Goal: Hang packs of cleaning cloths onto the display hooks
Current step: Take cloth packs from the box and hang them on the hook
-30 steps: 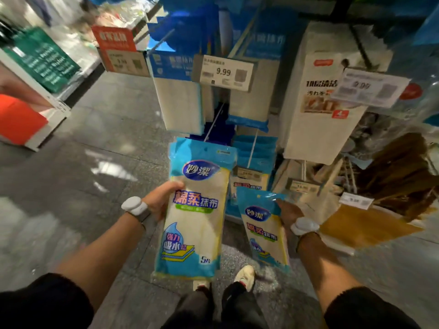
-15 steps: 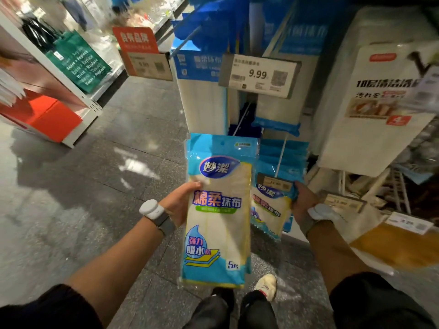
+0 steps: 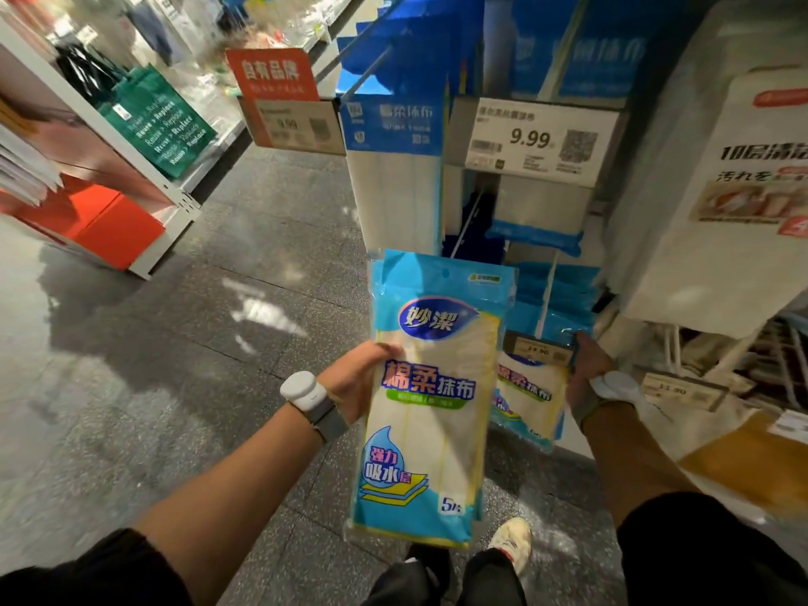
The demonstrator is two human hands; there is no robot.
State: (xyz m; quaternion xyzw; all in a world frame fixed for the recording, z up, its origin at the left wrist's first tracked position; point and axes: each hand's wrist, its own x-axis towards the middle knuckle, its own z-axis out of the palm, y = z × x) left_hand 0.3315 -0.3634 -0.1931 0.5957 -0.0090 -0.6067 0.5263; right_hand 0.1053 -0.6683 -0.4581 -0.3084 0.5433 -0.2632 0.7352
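Nearest, at the bottom centre of the frame, your white shoe (image 3: 511,542) stands on the grey speckled floor (image 3: 196,365). Your forearms rise from the two lower corners, each with a white wrist device (image 3: 304,391).

1. Left hand (image 3: 354,382), centre of frame: it grips the left edge of a blue-and-white pack of cleaning cloths (image 3: 428,400). The thumb lies across the front; the other fingers are hidden behind the pack. The pack stands upright, label toward you, clear of the display.

2. Right hand (image 3: 586,373), right of centre: its fingers are curled round the blue top edge of a second pack (image 3: 527,395), which hangs below the hand, partly covered by the first pack. The top edge sits at the small price tag (image 3: 535,349) on the tip of a display hook (image 3: 546,295). You cannot tell whether the pack is threaded onto the hook.

3. Behind the tag, matching hung packs (image 3: 568,295) fill that hook.

4. Above, a 9.99 price label (image 3: 540,139) fronts a higher row of blue-topped cloth packs (image 3: 393,168).

5. Upper left, an orange sign (image 3: 273,76) and green bags (image 3: 161,120) sit by a shelf unit.
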